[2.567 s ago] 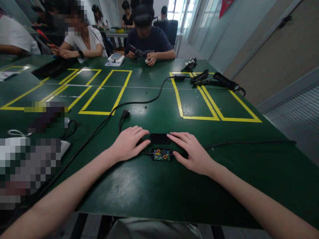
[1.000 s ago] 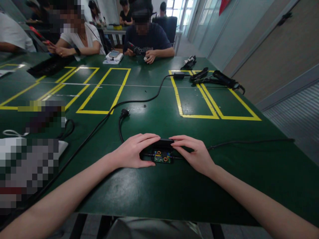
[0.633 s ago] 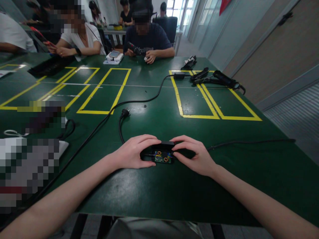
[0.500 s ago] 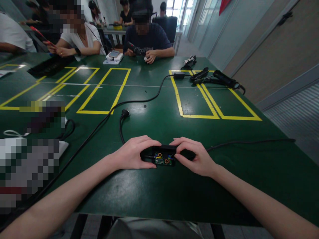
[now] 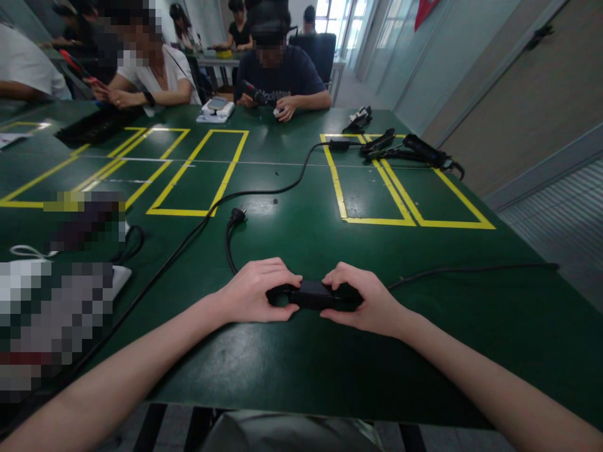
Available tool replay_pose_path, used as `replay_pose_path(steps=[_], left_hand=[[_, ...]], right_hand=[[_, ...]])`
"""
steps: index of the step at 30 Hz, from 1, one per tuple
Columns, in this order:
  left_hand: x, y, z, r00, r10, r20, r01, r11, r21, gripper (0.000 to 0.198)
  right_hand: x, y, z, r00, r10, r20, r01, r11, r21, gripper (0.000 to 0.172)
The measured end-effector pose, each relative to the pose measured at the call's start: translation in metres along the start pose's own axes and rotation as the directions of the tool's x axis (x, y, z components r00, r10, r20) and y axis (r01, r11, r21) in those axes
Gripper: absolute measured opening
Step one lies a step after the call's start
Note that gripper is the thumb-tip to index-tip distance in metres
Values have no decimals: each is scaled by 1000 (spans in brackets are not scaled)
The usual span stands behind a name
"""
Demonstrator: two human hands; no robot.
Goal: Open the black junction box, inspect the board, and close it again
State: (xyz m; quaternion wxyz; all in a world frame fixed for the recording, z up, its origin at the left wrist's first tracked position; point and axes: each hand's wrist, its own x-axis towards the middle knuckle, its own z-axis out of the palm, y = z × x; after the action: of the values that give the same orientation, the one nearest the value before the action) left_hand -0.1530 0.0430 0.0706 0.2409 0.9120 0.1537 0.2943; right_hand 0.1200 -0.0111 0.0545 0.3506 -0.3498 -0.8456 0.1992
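A black power adapter case (image 5: pixel 311 294) lies on the green table close in front of me, its top now covering the inside. My left hand (image 5: pixel 261 290) grips its left end, thumb on the near side and fingers on the far side. Around the right end curls my right hand (image 5: pixel 365 298), also with thumb near and fingers far. A black cord (image 5: pixel 228 246) with a plug (image 5: pixel 238 216) comes out beyond my left hand. Another black cable (image 5: pixel 471 270) runs off to the right from behind my right hand. The circuit board is hidden.
A long black cable (image 5: pixel 268 191) crosses the table to a small black box (image 5: pixel 339 144). Black tool-like parts (image 5: pixel 414 149) lie at the far right. Yellow tape outlines (image 5: pixel 181 212) mark the table. Across it sits a person in a dark shirt (image 5: pixel 296 78); blurred items (image 5: pixel 61 307) lie left.
The open case with its circuit board showing is now covered by a black top. My right fingers have moved from pinching at the board's right side to gripping the case.
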Motion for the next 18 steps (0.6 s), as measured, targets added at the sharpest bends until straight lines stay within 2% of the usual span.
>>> replay_pose_path(steps=[2, 6, 9, 13, 15, 18], left_hand=[[0, 1, 1, 1000, 10, -11, -10, 1000, 2, 21], [0, 1, 2, 1000, 12, -16, -12, 1000, 11, 20], [-1, -1, 2, 1000, -16, 25, 15, 999, 36, 29], [-3, -3, 5, 994, -54, 90, 40, 988, 151, 30], [-4, -3, 6, 994, -68, 82, 50, 978, 203, 27], [-3, -2, 6, 997, -40, 64, 24, 969, 245, 32]], right_hand=[[-1, 0, 0, 1000, 0, 24, 1, 999, -43, 30], [0, -1, 0, 994, -80, 71, 88, 989, -118, 30], [2, -5, 0, 997, -41, 68, 50, 988, -146, 22], [3, -8, 0, 998, -25, 62, 36, 983, -178, 17], [3, -9, -1, 996, -57, 63, 69, 976, -208, 16], [3, -8, -1, 991, -112, 73, 125, 967, -220, 17]])
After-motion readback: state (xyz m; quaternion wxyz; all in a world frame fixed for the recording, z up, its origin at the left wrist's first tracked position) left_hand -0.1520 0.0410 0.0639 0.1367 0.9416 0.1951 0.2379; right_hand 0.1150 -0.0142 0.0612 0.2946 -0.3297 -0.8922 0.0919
